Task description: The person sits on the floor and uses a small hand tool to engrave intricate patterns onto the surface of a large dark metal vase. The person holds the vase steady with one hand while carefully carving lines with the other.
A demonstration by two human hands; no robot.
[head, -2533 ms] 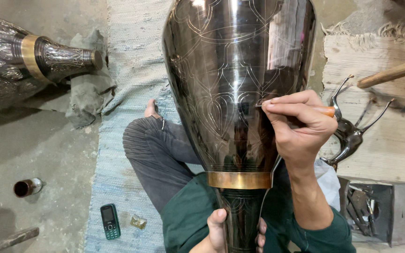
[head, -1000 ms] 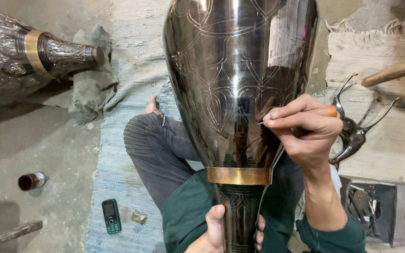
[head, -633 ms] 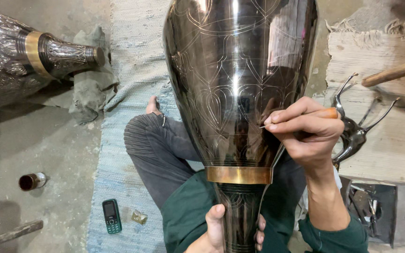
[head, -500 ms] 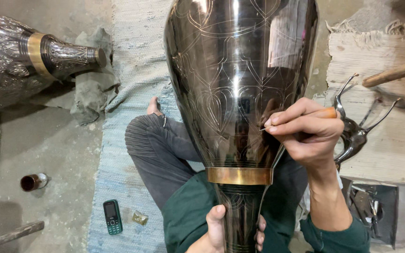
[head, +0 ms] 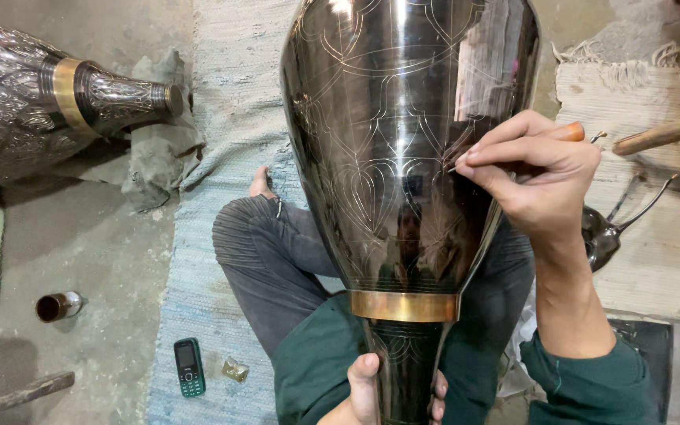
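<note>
Large dark polished metal vase (head: 407, 149) with fine scratched line patterns and a brass band near its narrow neck, propped over the lap, between crossed legs in grey trousers (head: 265, 267). Right hand (head: 533, 169), fingers pinched narrow around a thin orange-handled scribing tool (head: 568, 132), tip touching the vase's right flank. Left hand (head: 371, 393), fingers wrapped around the neck below the band. On the pale woven mat (head: 222, 102), lower left: small green mobile phone (head: 189, 367). Far left: another embossed silver-toned vase (head: 33, 102) lying on its side.
</note>
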